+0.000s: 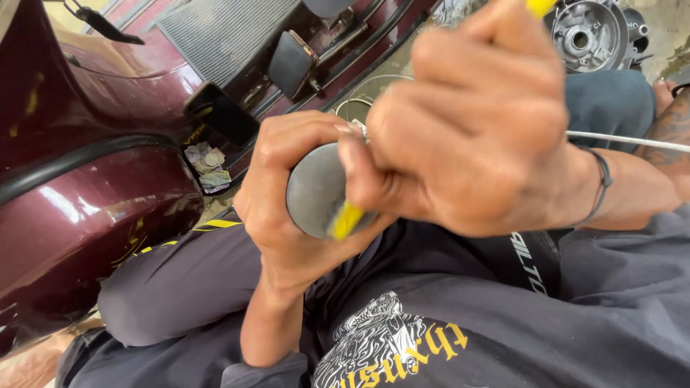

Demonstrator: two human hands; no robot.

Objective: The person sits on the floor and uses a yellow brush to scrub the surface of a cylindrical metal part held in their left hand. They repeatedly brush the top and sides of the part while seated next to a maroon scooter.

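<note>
Two hands | left [287, 208] grips smooth grey cylinder [316, 190] | right [467, 122] yellow-handled tool [346, 219]

scooter body [86, 179] left of hands

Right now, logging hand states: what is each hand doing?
Left hand: closed around a grey round-ended part.
Right hand: closed on a yellow tool.

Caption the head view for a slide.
Left hand grips a grey cylinder; right hand works a yellow-handled tool against it.
</note>
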